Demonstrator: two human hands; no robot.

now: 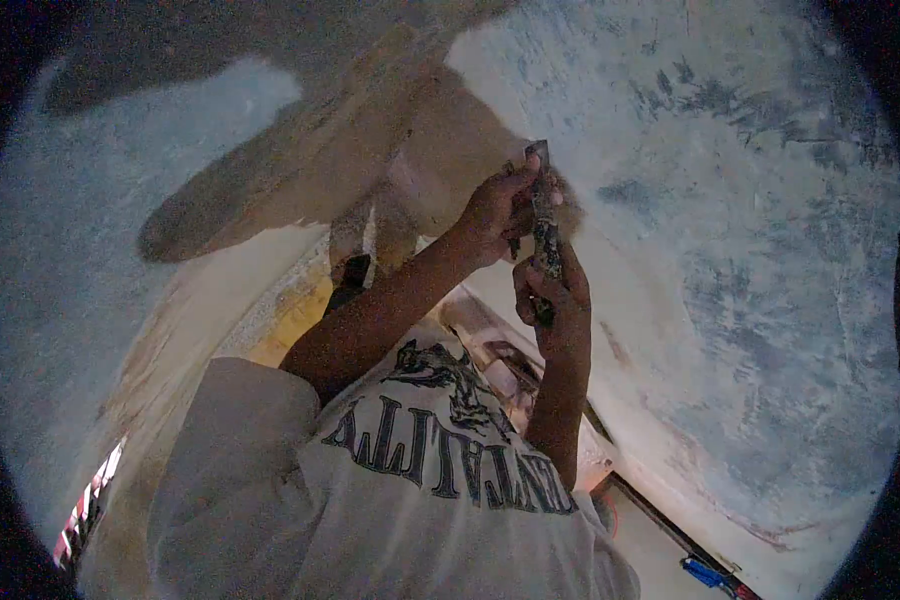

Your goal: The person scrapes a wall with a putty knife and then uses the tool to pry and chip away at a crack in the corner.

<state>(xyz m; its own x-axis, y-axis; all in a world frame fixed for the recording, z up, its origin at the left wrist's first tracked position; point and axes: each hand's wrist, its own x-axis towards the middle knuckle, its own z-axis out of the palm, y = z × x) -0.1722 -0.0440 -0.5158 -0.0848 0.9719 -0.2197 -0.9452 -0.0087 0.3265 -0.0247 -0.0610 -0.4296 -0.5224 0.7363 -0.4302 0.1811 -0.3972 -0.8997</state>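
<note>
Left hand (pixel 495 212), right hand (pixel 560 300) around a dim, half-hidden tool (pixel 544 232)

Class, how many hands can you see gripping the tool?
2. The left hand grips the upper part of the narrow tool, near the plastered wall; the right hand grips its lower end. No others show.

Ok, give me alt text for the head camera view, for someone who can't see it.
The left hand and, lower down, the right hand grip a narrow dark tool raised in front of a mottled white and blue-grey surface. A white T-shirt with dark lettering fills the bottom of the round fisheye picture.
</note>
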